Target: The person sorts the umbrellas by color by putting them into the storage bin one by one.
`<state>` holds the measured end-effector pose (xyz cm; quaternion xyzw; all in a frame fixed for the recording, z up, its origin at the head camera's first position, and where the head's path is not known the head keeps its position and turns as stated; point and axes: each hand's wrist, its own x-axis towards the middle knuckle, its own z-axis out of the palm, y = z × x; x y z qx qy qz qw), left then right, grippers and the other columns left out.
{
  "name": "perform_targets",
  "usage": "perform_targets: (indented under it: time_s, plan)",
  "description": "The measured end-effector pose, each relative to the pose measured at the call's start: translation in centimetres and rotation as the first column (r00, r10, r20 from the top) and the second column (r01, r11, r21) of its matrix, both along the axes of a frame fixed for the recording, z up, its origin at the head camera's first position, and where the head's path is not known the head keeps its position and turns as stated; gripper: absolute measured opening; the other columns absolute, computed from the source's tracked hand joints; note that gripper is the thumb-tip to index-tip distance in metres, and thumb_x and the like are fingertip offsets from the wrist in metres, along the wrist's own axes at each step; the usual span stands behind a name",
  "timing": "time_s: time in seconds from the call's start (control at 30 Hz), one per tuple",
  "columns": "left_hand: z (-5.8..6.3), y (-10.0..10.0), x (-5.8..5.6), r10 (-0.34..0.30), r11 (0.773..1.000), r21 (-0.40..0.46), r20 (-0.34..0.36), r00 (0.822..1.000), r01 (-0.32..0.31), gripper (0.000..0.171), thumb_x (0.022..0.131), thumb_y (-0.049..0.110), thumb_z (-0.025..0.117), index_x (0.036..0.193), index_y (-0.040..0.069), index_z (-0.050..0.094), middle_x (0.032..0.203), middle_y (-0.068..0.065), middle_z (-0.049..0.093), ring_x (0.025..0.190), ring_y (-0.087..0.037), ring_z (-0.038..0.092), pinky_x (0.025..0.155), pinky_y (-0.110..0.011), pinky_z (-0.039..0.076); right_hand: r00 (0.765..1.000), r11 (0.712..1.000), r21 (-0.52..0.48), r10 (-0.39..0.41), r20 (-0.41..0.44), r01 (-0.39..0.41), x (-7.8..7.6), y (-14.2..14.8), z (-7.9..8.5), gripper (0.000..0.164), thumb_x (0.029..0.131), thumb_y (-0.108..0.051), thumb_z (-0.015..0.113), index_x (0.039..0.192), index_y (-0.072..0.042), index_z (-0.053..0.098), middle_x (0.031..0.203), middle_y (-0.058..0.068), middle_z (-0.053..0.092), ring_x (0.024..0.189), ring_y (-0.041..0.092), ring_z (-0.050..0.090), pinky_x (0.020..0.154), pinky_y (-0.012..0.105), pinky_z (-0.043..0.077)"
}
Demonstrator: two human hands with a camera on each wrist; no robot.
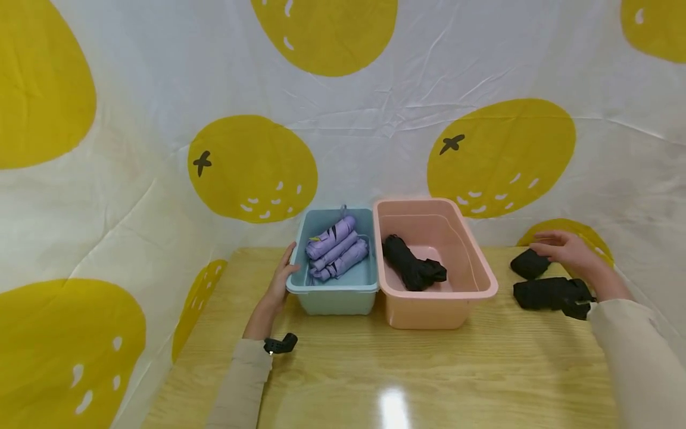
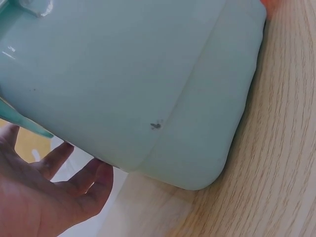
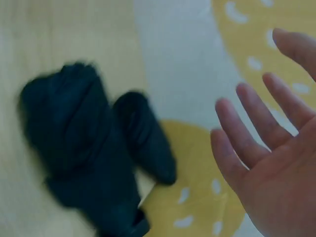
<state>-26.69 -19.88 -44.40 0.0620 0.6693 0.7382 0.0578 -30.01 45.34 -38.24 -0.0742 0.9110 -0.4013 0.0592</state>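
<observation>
My left hand (image 1: 280, 280) rests against the left side of a light blue bin (image 1: 334, 302); in the left wrist view its fingers (image 2: 101, 180) touch the outer wall. Several folded purple umbrellas (image 1: 339, 253) lie inside this bin. Beside it, a pink bin (image 1: 429, 310) holds a black bundle (image 1: 409, 265) that looks like a folded umbrella. At the right, my right hand (image 1: 570, 256) hovers with fingers spread over two black fabric bundles, a smaller one (image 1: 529, 264) behind a longer one (image 1: 549, 294). The right wrist view shows nothing in that hand (image 3: 276, 153).
Both bins stand side by side on a wooden table (image 1: 343, 369). A white cloth with yellow fruit prints (image 1: 354, 149) hangs behind and along the sides. A black band (image 1: 280, 344) is worn on the left wrist.
</observation>
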Motion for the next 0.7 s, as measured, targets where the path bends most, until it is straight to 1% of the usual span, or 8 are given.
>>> perform_targets:
  time_s: [0.07, 0.13, 0.2, 0.3, 0.4, 0.47, 0.6, 0.7]
  plan:
    - [0.0, -0.1, 0.0, 0.004, 1.000, 0.005, -0.013, 1.000, -0.004, 0.069, 0.099, 0.011, 0.042, 0.158, 0.021, 0.008, 0.161, -0.009, -0.001, 0.142, -0.041, 0.011, 0.110, -0.059, 0.016, 0.999, 0.998, 0.047, -0.037, 0.005, 0.037, 0.4, 1.1, -1.1, 0.073, 0.101, -0.041, 0.049, 0.145, 0.013, 0.025, 0.139, 0.039, 0.033, 0.121, 0.048, 0.041, 0.091, 0.059, 0.039]
    - [0.0, -0.1, 0.0, 0.006, 1.000, 0.004, -0.016, 1.000, -0.006, 0.069, 0.098, 0.012, 0.042, 0.158, 0.021, 0.008, 0.161, -0.009, -0.001, 0.142, -0.041, 0.011, 0.110, -0.058, 0.017, 0.998, 0.996, 0.066, -0.068, 0.007, 0.067, 0.8, 2.3, -2.3, 0.076, 0.100, -0.043, 0.048, 0.144, 0.014, 0.025, 0.140, 0.043, 0.026, 0.121, 0.058, 0.031, 0.089, 0.068, 0.032]
    - [0.0, -0.1, 0.0, 0.006, 1.000, 0.001, -0.016, 1.000, -0.005, 0.069, 0.098, 0.012, 0.042, 0.158, 0.021, 0.008, 0.162, -0.009, -0.001, 0.142, -0.041, 0.011, 0.109, -0.059, 0.017, 0.995, 0.991, 0.087, -0.096, -0.014, 0.097, 1.1, 3.4, -3.7, 0.074, 0.100, -0.043, 0.048, 0.142, 0.015, 0.029, 0.138, 0.044, 0.029, 0.120, 0.060, 0.031, 0.088, 0.069, 0.033]
    - [0.0, 0.0, 0.1, -0.001, 1.000, -0.007, -0.009, 1.000, 0.001, 0.069, 0.099, 0.012, 0.041, 0.158, 0.021, 0.008, 0.162, -0.008, -0.002, 0.143, -0.040, 0.009, 0.110, -0.059, 0.015, 0.994, 0.984, 0.141, -0.102, -0.041, 0.107, 1.5, 4.9, -5.6, 0.071, 0.101, -0.041, 0.047, 0.140, 0.016, 0.032, 0.134, 0.046, 0.032, 0.116, 0.061, 0.034, 0.084, 0.068, 0.036]
    - [0.0, 0.0, 0.1, -0.008, 1.000, -0.007, -0.009, 1.000, 0.008, 0.067, 0.099, 0.009, 0.039, 0.158, 0.020, 0.008, 0.161, -0.008, -0.003, 0.143, -0.039, 0.008, 0.110, -0.059, 0.014, 0.994, 0.974, 0.199, -0.107, -0.032, 0.111, 1.6, 5.7, -7.0, 0.074, 0.101, -0.044, 0.046, 0.141, 0.016, 0.030, 0.134, 0.048, 0.029, 0.115, 0.063, 0.033, 0.083, 0.068, 0.036]
    - [0.0, 0.0, 0.1, -0.007, 1.000, -0.006, -0.006, 1.000, 0.007, 0.066, 0.100, 0.007, 0.037, 0.158, 0.020, 0.008, 0.161, -0.008, -0.003, 0.143, -0.038, 0.008, 0.110, -0.058, 0.014, 0.995, 0.973, 0.209, -0.103, -0.009, 0.103, 1.8, 5.8, -7.8, 0.077, 0.100, -0.046, 0.045, 0.143, 0.015, 0.026, 0.136, 0.049, 0.024, 0.116, 0.064, 0.030, 0.084, 0.069, 0.035]
    - [-1.6, -0.1, -0.8, 0.020, 1.000, -0.002, -0.025, 0.999, -0.020, 0.065, 0.100, 0.008, 0.037, 0.158, 0.025, 0.011, 0.162, -0.005, -0.001, 0.143, -0.036, 0.010, 0.111, -0.057, 0.014, 0.995, 0.973, 0.214, -0.094, 0.032, 0.085, 1.9, 5.8, -8.8, 0.080, 0.100, -0.047, 0.044, 0.144, 0.016, 0.023, 0.138, 0.049, 0.020, 0.118, 0.064, 0.027, 0.087, 0.070, 0.033]
    - [-2.7, -0.2, -1.4, 0.049, 0.999, -0.014, -0.038, 0.998, -0.050, 0.065, 0.099, 0.012, 0.039, 0.157, 0.030, 0.015, 0.162, -0.003, 0.002, 0.143, -0.034, 0.012, 0.110, -0.057, 0.015, 0.998, 0.949, 0.309, -0.065, 0.022, 0.055, 1.6, 5.9, -9.1, 0.080, 0.099, -0.050, 0.044, 0.140, 0.017, 0.030, 0.134, 0.050, 0.026, 0.114, 0.064, 0.033, 0.085, 0.069, 0.035]
